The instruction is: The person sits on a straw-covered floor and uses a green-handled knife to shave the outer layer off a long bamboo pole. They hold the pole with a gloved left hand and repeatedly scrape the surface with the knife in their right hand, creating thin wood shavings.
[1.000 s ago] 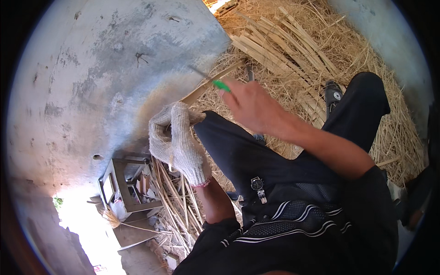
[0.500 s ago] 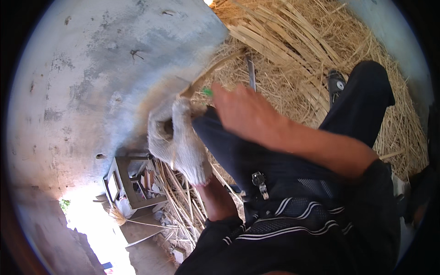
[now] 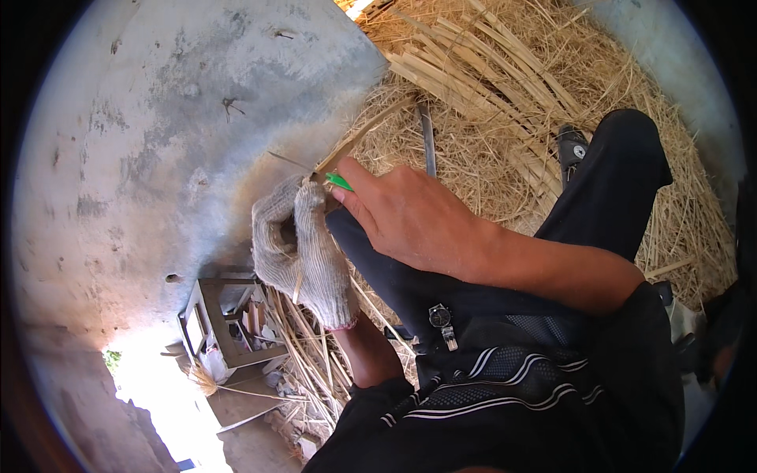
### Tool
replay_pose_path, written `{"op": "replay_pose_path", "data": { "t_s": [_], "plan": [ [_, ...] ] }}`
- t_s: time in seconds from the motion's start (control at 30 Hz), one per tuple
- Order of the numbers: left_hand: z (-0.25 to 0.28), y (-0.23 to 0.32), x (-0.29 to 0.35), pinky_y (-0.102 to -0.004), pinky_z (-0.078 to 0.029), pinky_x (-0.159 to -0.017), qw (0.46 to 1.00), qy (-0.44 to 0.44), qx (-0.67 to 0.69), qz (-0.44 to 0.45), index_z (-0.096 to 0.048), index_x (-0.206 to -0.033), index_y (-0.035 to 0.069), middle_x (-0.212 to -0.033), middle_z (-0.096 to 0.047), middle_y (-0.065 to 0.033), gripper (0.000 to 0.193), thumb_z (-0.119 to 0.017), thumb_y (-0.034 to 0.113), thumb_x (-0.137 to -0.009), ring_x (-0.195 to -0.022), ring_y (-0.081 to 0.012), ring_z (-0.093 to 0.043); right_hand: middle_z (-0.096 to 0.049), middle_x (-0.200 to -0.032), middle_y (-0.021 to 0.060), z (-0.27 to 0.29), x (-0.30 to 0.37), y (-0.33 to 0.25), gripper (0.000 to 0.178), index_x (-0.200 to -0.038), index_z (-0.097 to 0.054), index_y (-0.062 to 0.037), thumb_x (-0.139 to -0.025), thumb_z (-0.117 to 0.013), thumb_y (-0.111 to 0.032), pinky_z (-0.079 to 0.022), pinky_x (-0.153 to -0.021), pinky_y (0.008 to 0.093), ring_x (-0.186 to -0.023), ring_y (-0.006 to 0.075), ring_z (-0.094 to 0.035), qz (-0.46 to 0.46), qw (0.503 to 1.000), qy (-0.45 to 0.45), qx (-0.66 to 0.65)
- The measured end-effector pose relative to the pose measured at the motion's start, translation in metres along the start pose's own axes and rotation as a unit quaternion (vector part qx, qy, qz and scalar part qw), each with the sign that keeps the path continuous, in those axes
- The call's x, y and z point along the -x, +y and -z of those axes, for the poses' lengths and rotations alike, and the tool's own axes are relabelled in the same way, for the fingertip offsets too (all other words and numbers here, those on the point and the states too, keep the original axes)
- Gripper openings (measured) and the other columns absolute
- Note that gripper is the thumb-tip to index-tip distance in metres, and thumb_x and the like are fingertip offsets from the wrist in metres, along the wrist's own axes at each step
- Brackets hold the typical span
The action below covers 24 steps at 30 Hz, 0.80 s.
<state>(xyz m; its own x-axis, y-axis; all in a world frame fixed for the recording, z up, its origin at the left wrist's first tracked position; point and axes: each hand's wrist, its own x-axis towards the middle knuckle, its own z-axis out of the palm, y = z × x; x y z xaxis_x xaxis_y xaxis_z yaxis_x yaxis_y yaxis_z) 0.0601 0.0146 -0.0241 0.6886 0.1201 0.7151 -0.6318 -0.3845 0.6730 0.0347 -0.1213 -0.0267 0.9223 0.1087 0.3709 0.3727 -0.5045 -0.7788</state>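
Observation:
My left hand point(image 3: 310, 244), in a whitish knitted glove, is closed around one end of a pale bamboo strip point(image 3: 361, 135). From the glove the strip runs up and to the right over the shavings. My bare right hand point(image 3: 418, 217) is closed on a knife with a green handle point(image 3: 339, 181), close beside the gloved fingertips. Its thin dark blade point(image 3: 289, 161) sticks out to the left across the strip near the glove. The right fingers hide most of the handle. Both hands are above my dark-trousered leg point(image 3: 394, 240).
Split bamboo strips point(image 3: 493, 75) lie on a thick bed of shavings point(image 3: 473, 158), alongside a long dark metal blade point(image 3: 427, 138). A worn wall point(image 3: 158, 158) rises at the left. A small wooden frame stool point(image 3: 229, 335) stands among thin sticks point(image 3: 303, 327) at lower left.
My right hand, blurred before, has moved down and left toward the glove with the knife. The blade now shows plainly across the strip. The left hand stays almost in place.

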Motion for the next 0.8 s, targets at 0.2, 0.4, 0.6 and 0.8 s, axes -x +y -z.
{"op": "replay_pose_path", "data": {
  "t_s": [0.2, 0.4, 0.6, 0.8],
  "plan": [
    [-0.007, 0.006, 0.002, -0.0247, -0.056, -0.064, 0.999, -0.012, 0.053, 0.003, -0.067, -0.089, -0.001, -0.09, -0.068, -0.0097, 0.005, -0.07, -0.002, -0.086, -0.071, -0.0122, -0.066, -0.063, -0.061, 0.0231, -0.045, -0.015, 0.119, 0.029, -0.109, -0.05, 0.0105, -0.1, -0.05, -0.017, -0.058, -0.052, 0.0403, -0.06, 0.036, -0.069, -0.058, 0.974, 0.002, 0.219],
    [-0.007, 0.006, -0.008, -0.0282, -0.059, -0.067, 0.995, 0.007, 0.094, 0.032, -0.067, -0.091, -0.003, -0.091, -0.068, -0.0118, 0.004, -0.066, -0.004, -0.086, -0.071, -0.0163, -0.067, -0.063, -0.065, 0.0231, -0.015, -0.011, 0.117, 0.028, -0.106, -0.053, 0.0082, -0.099, -0.048, -0.018, -0.051, -0.054, 0.0483, -0.062, 0.0387, -0.066, -0.166, 0.979, -0.013, 0.121],
    [-0.006, 0.008, -0.008, -0.0269, -0.057, -0.071, 0.999, -0.016, 0.047, 0.021, -0.069, -0.087, -0.002, -0.094, -0.068, -0.0091, 0.004, -0.07, -0.004, -0.083, -0.082, -0.0146, -0.066, -0.059, -0.06, 0.0266, -0.003, -0.004, 0.021, 0.024, -0.108, -0.052, 0.0036, -0.099, -0.051, -0.019, -0.053, -0.056, 0.05, -0.062, 0.0459, -0.064, 0.043, 0.996, 0.065, -0.044],
    [-0.005, 0.006, -0.006, -0.0247, -0.052, -0.07, 0.996, -0.013, -0.067, -0.056, -0.071, -0.091, 0.001, -0.092, -0.069, -0.0078, 0.012, -0.076, 0.001, -0.08, -0.085, -0.0136, -0.065, -0.06, -0.06, 0.0255, 0.002, 0.009, 0.007, 0.019, -0.105, -0.052, 0.0021, -0.098, -0.053, -0.016, -0.054, -0.051, 0.0459, -0.06, 0.0417, -0.066, 0.003, 0.999, 0.039, -0.006]
  ]
}}
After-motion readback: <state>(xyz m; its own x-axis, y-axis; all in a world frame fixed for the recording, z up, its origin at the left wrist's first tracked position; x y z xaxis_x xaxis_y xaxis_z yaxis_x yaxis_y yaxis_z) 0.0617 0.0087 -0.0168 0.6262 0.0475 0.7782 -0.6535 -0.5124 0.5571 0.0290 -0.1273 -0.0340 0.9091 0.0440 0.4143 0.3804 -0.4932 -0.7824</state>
